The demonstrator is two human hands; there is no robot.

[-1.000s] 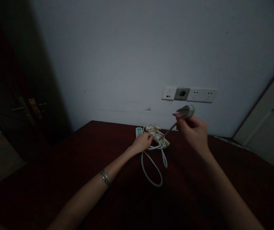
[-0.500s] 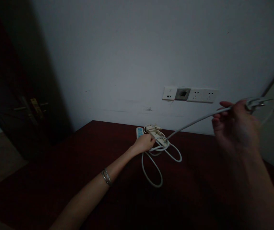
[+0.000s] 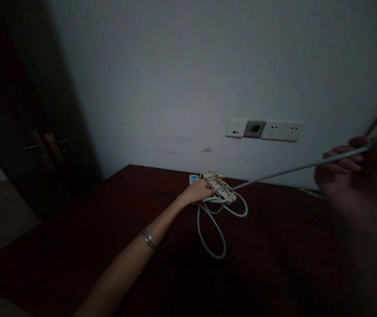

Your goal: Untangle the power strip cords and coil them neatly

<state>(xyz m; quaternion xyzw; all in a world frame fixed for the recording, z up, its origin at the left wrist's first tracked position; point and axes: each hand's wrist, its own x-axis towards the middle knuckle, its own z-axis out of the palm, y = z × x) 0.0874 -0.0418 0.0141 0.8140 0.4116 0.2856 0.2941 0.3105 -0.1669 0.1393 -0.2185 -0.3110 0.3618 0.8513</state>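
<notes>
My left hand [image 3: 199,191] is closed around loops of a white power cord [image 3: 223,251], low over the dark red tabletop [image 3: 125,211]. Just beyond it lies a white power strip [image 3: 219,187] with cord wound about it. The blue-and-white end of a second power strip [image 3: 193,178] shows behind the hand. Out at the right edge, my right hand [image 3: 343,169] is shut on the cord's other end, which runs taut between both hands. The plug end there is blurred and mostly hidden. One loop of cord hangs toward me below my left hand.
On the wall behind are several white socket plates [image 3: 282,131] and a grey-framed one [image 3: 254,129]. A dark door with a handle [image 3: 53,146] stands at the left. A thin flat item [image 3: 310,192] lies at the table's back right edge.
My right hand has moved further right and toward me, pulling the cord straighter and longer. My left hand stays by the power strip, still gripping the loops.
</notes>
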